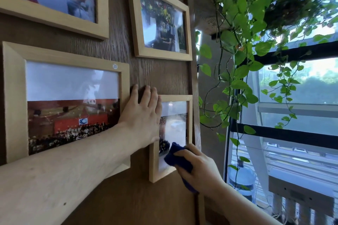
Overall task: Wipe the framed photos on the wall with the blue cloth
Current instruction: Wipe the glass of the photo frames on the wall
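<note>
Several light wooden framed photos hang on a dark wood-grain wall [117, 45]. My right hand [199, 168] grips a dark blue cloth [177, 159] and presses it against the lower glass of the small lower-right frame [153, 162]. My left hand [142, 115] lies flat, fingers spread, on the wall and on that small frame's upper left corner. My left forearm crosses the lower right part of the large frame [14, 100]. Another frame [137, 23] hangs above the small one, and a fourth frame [102, 5] sits at the upper left.
A trailing green vine plant [243, 45] hangs from a shelf just right of the wall's edge. Beyond it is a window with black bars [285, 133]. A water bottle [241, 177] stands low by the window.
</note>
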